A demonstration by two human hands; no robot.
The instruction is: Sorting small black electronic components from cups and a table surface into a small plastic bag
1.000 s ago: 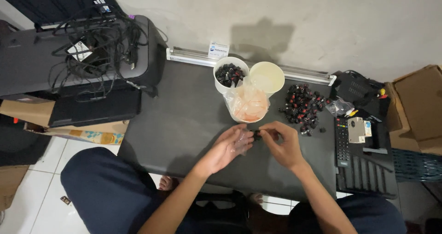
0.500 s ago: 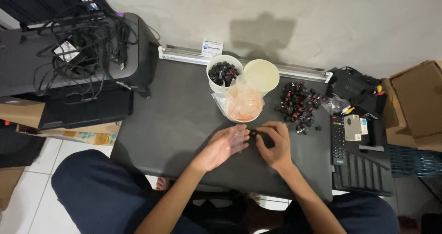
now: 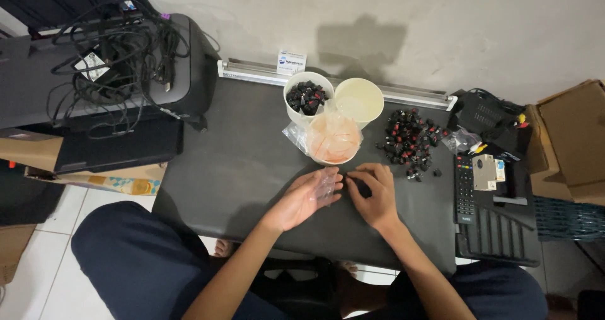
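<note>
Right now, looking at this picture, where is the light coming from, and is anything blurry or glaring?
In the head view, a dark shadow falls on the pale wall behind the two white round cups, so light seems to come from the person's side. The small clear plastic bag in the left hand looks soft and shows a faint sheen; the frame edges bend slightly.

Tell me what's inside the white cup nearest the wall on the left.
The white cup holds a heap of small black parts with red bits. Whatever lies beneath the top layer is covered.

The right hand (image 3: pixel 376 194) hides its small part (too small to tell).
</note>
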